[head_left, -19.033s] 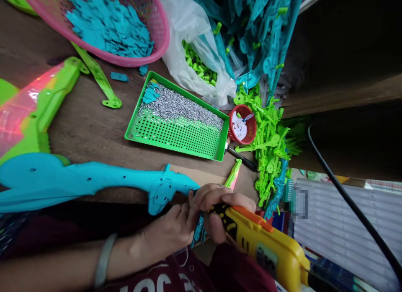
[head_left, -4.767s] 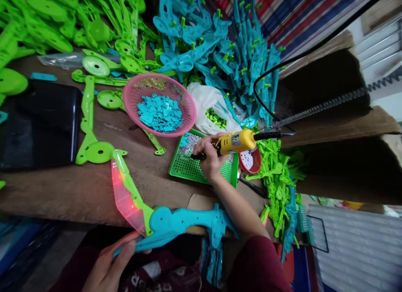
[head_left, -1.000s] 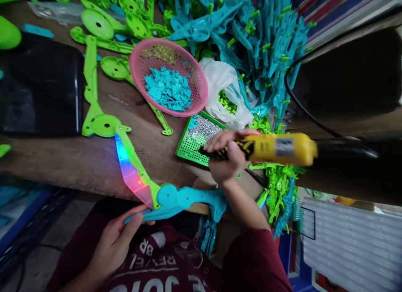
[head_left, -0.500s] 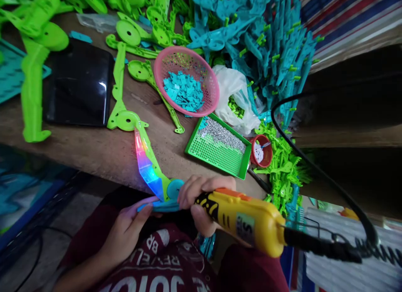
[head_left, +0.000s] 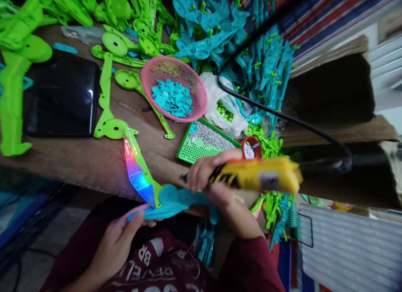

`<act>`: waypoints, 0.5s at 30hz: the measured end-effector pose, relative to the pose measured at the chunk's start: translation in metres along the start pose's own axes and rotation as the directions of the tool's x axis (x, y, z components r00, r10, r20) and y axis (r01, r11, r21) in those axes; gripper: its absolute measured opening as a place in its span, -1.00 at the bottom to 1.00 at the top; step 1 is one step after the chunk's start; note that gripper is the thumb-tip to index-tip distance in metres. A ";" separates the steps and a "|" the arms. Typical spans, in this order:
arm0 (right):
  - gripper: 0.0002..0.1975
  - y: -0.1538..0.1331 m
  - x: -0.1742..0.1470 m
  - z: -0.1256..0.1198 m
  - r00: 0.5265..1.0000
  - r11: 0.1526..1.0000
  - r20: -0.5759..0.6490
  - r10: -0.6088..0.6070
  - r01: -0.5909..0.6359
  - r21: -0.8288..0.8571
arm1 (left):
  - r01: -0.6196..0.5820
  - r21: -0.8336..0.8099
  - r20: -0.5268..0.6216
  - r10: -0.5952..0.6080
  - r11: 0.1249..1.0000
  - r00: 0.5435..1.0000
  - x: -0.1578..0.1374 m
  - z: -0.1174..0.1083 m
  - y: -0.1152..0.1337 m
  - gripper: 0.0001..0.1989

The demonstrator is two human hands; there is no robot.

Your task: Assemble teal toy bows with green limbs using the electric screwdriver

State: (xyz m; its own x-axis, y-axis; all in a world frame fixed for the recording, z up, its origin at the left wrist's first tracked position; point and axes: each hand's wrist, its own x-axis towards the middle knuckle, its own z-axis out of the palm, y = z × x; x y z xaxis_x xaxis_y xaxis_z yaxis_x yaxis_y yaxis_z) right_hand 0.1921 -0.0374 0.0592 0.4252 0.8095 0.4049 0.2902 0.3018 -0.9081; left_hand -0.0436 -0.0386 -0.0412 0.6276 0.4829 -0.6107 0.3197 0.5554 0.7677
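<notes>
At the lower centre of the frame, your left hand (head_left: 121, 235) pinches the near end of the blue plastic part (head_left: 169, 196), which meets a green arm (head_left: 143, 164) with a glowing panel (head_left: 133, 170). Right of centre, your right hand (head_left: 210, 177) grips the yellow power tool (head_left: 271, 174), slightly blurred, its black tip pointing left, near the green tray (head_left: 192, 151).

Workshop: heaped parts (head_left: 207, 47), likely power screwdriver (head_left: 260, 174)

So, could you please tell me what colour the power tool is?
The power tool is mainly yellow, with black and orange-red parts, seen in the head view.
</notes>
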 end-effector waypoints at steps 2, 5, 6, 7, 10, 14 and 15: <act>-0.74 0.019 0.022 -0.014 0.968 0.991 -0.232 -0.091 0.111 0.072 | -0.008 -0.010 -0.001 0.008 1.000 1.000 0.000 -0.001 -0.003 -0.49; -0.75 0.051 0.037 -0.027 0.914 0.997 -0.399 -0.079 0.065 -0.048 | -0.002 -0.001 -0.010 0.002 1.000 1.000 0.001 -0.003 -0.006 -0.49; -0.73 0.059 0.037 -0.029 0.910 0.997 -0.411 -0.060 0.032 -0.077 | 0.002 0.004 -0.011 -0.002 1.000 1.000 0.001 -0.003 -0.006 -0.48; -0.72 0.065 0.036 -0.030 0.908 0.995 -0.415 -0.048 0.009 -0.094 | 0.006 0.009 -0.012 -0.006 1.000 1.000 0.001 -0.004 -0.007 -0.48; -0.68 0.069 0.030 -0.028 0.905 0.995 -0.424 -0.027 -0.017 -0.100 | 0.013 0.005 -0.018 -0.012 1.000 1.000 0.001 -0.004 -0.010 -0.46; -0.70 0.068 0.028 -0.025 0.905 0.999 -0.424 -0.011 -0.011 -0.048 | 0.018 0.006 -0.024 -0.018 1.000 1.000 0.001 -0.005 -0.012 -0.47; -0.70 0.069 0.029 -0.026 0.903 0.999 -0.429 -0.007 -0.009 -0.035 | 0.021 0.007 -0.018 -0.020 1.000 1.000 0.001 -0.006 -0.012 -0.47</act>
State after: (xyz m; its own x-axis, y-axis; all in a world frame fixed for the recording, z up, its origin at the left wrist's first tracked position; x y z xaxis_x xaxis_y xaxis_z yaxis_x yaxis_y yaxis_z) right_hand 0.2462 -0.0062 0.0112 0.7497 0.5133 0.4177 0.3160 0.2770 -0.9074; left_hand -0.0509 -0.0409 -0.0516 0.6083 0.4833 -0.6296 0.3375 0.5604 0.7563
